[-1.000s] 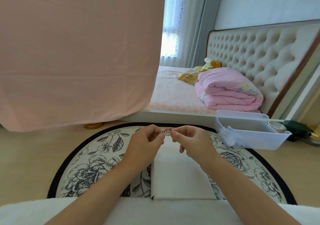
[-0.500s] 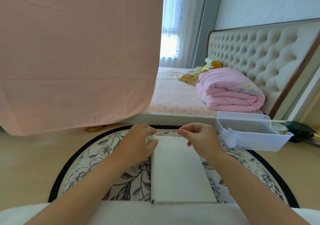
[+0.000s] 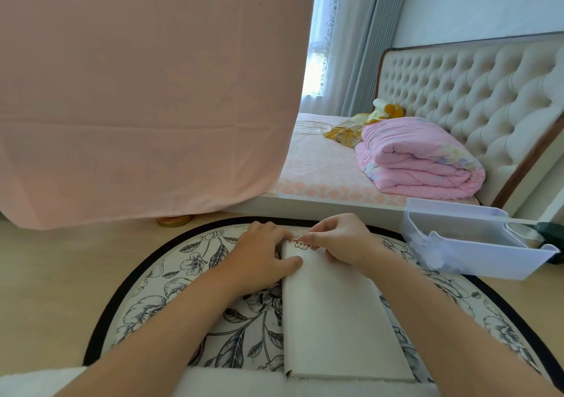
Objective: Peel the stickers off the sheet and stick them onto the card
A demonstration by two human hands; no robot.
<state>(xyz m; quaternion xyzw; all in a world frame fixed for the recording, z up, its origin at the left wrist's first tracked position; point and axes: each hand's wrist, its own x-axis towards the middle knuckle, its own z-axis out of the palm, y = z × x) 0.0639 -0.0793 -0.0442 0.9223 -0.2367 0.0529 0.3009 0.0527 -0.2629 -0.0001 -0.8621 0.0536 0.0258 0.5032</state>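
A white card [image 3: 329,314] lies lengthwise on a round floral mat [image 3: 171,293] in front of me. A small red cartoon sticker [image 3: 300,243] sits at the card's far left corner. My right hand [image 3: 338,241] pinches the sticker with thumb and forefinger and holds it against the card. My left hand [image 3: 262,257] lies flat on the card's left edge near that corner, thumb resting on the card. No sticker sheet shows in view.
A clear plastic bin [image 3: 476,244] stands to the right of the mat, with a dark green object [image 3: 552,235] behind it. A bed [image 3: 323,167] with a folded pink quilt [image 3: 418,158] lies beyond. A pink cloth [image 3: 137,91] hangs at left, a gold tape roll [image 3: 174,221] beneath it.
Both hands came down from mid-air to the card. The left hand let go of the sticker and settled on the card's edge; the right hand brought the sticker onto the far corner.
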